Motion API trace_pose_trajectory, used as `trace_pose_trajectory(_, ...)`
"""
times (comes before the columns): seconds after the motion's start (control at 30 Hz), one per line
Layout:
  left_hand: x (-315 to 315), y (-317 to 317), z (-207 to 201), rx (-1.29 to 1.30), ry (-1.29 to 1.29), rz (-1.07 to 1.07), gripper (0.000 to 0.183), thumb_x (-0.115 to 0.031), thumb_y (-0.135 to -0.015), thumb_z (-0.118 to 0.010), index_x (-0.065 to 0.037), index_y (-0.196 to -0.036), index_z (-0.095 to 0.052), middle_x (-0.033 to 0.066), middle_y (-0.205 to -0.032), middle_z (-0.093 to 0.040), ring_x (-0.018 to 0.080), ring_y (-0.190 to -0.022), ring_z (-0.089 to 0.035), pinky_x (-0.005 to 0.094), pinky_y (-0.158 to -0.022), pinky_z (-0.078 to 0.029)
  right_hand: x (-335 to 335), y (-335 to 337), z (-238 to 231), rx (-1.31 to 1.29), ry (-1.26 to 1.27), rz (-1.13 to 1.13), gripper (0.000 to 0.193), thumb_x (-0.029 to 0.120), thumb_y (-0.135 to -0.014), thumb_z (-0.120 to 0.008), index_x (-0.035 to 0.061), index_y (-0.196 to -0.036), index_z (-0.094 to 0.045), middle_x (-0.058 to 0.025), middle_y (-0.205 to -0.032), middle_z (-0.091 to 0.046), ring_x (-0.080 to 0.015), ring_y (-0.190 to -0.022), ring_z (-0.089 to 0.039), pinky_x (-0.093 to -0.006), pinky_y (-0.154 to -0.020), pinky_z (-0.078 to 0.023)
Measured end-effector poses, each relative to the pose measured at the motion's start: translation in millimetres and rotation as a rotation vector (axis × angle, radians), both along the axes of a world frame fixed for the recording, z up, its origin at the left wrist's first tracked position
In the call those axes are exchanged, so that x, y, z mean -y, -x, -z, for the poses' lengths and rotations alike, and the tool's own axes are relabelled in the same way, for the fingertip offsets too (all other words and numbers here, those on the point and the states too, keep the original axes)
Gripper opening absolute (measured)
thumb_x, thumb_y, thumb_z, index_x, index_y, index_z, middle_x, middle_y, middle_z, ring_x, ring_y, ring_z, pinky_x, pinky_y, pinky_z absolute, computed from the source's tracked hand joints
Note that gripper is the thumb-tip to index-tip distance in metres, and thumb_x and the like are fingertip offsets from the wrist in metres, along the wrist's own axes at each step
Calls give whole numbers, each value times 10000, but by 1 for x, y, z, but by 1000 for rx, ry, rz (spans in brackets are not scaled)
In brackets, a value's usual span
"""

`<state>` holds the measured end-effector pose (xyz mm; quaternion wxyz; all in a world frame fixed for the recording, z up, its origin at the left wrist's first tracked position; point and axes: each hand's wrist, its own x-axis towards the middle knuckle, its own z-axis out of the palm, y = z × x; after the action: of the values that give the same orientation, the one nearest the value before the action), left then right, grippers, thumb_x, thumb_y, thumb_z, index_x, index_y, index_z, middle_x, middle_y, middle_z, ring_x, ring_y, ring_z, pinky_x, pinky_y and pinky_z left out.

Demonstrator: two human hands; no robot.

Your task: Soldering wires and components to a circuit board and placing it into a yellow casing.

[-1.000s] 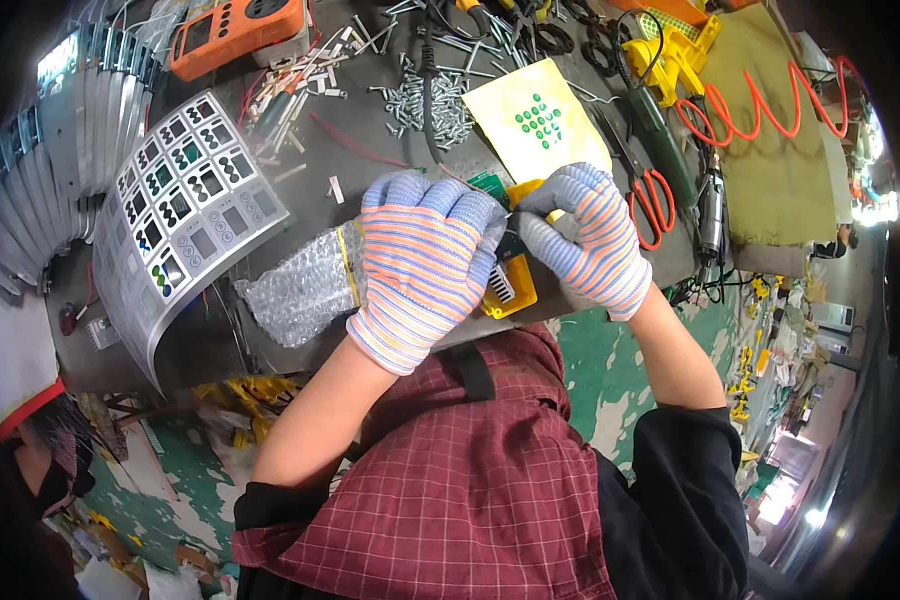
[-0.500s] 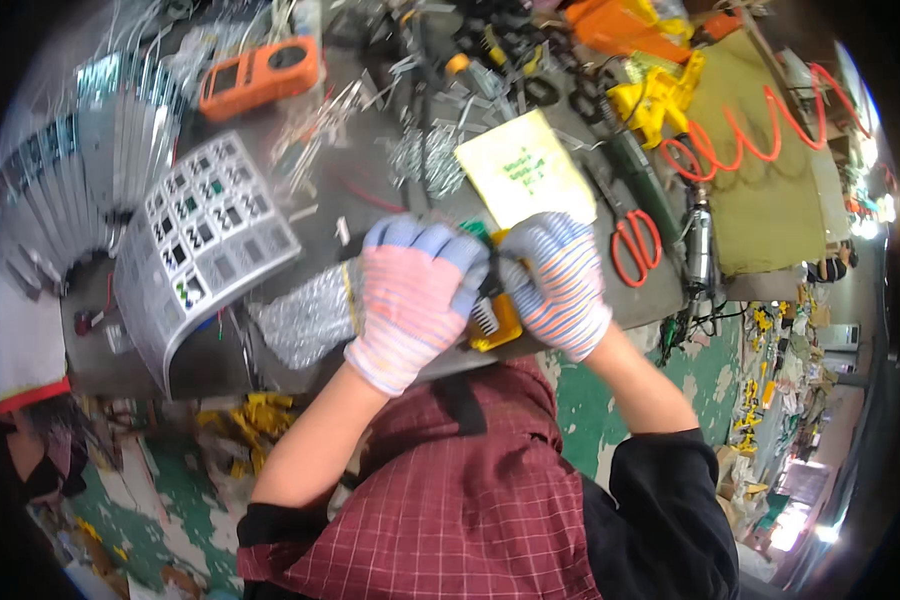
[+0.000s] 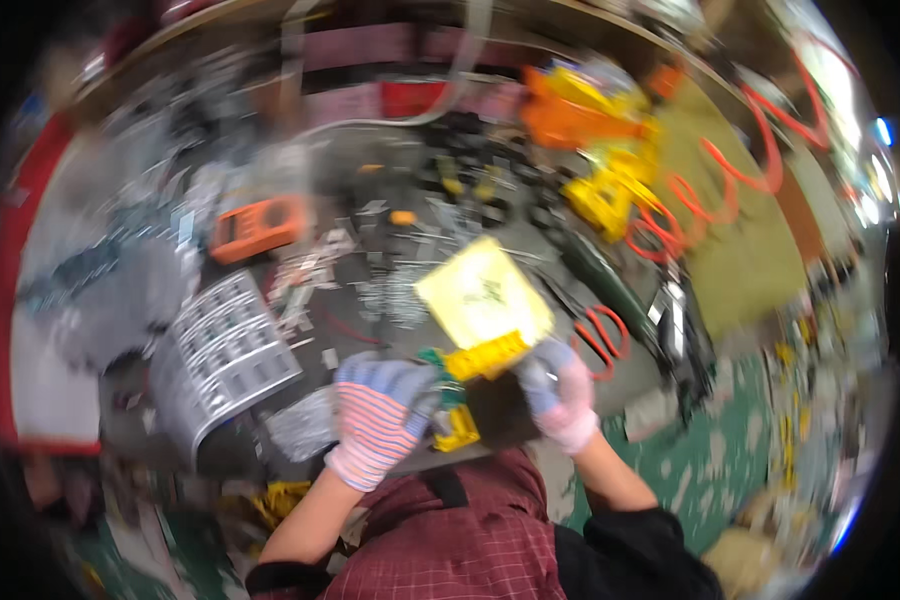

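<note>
Both my hands wear striped knit gloves. My left hand is closed at the left side of a yellow plastic housing, where a bit of green shows beside the fingers. Just above, a long yellow plastic piece slants toward my right hand. That hand's fingers are bent near the piece's right end, and blur hides whether they touch it. A yellow paper sheet with a dark printed patch lies beyond both hands. A clear bubble-wrap bag rests left of my left hand.
Red-handled scissors and a metal-bodied power tool on a red coiled cord lie to the right. At left are an orange multimeter and a curved sheet of small labels. Small metal parts are heaped mid-table.
The view has tilted up, showing more of the table's far side. My hands have drawn apart a little, and the yellow pieces now show between them.
</note>
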<state>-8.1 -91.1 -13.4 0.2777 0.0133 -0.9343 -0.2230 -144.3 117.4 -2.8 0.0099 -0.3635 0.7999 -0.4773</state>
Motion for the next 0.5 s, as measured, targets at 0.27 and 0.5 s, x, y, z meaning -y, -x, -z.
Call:
trace_pose_trajectory(0.27,39,-79,-15,-87,244,-555,381,-174,-698,-664,-184,-1079,-691,63,-1128,-588,318,-1082,-536,492,-973,-424,43,8,-91,-330,316,-491,129,37,-678,-629,104,-645,-524,-28,-628,-528,-180,-554,-497,-319,-559,-383)
trace_pose_trajectory(0.5,97,-121,-45,327,402,-808,512,-149,-754,-657,-167,-1265,-643,143,-1349,-550,386,-1241,-490,548,-1119,-316,85,-34,-133,-504,691,-367,384,130,-875,-513,186,-537,-337,46,-563,-424,-69,-446,-362,-262,-515,-322)
